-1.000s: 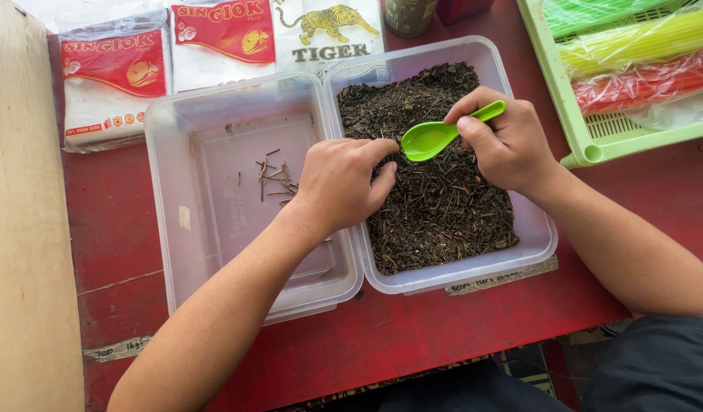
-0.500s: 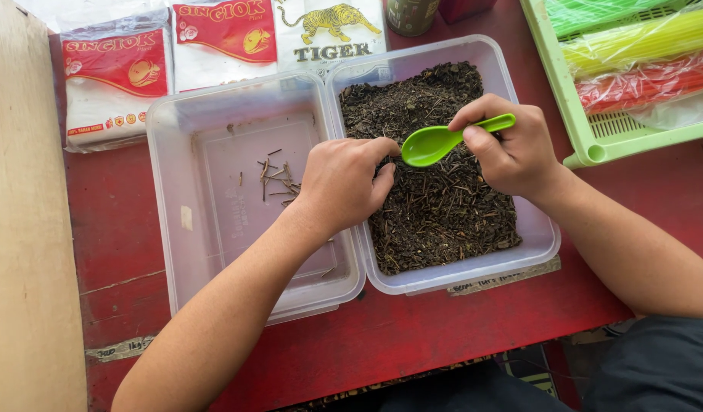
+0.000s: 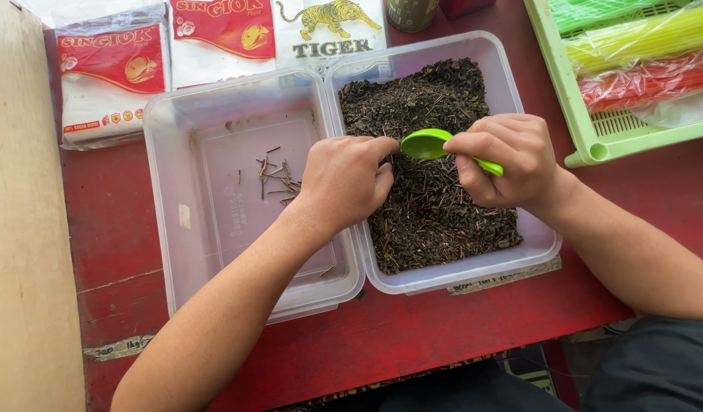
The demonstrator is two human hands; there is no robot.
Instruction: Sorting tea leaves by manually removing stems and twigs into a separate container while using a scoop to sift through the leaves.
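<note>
Two clear plastic tubs stand side by side on a red table. The right tub (image 3: 536, 246) is filled with dark dried leaves (image 3: 431, 107). The left tub (image 3: 168, 229) holds only several thin brown stems (image 3: 276, 176). My right hand (image 3: 511, 162) grips a green plastic spoon (image 3: 427, 143), its bowl just above the leaves. My left hand (image 3: 344, 180) rests curled over the wall between the tubs, fingertips in the leaves beside the spoon's bowl. Whether it pinches anything is hidden.
White and red packets (image 3: 111, 80) lie along the table's far edge. A light green basket (image 3: 588, 130) with coloured plastic-wrapped bundles sits at the far right. A dark can (image 3: 409, 14) stands behind the right tub. A pale wooden board (image 3: 23, 252) runs down the left.
My right hand has turned and dropped, swinging the spoon's handle from pointing up-right to pointing down-right. The spoon's bowl stays next to my left fingertips. The left hand has barely moved.
</note>
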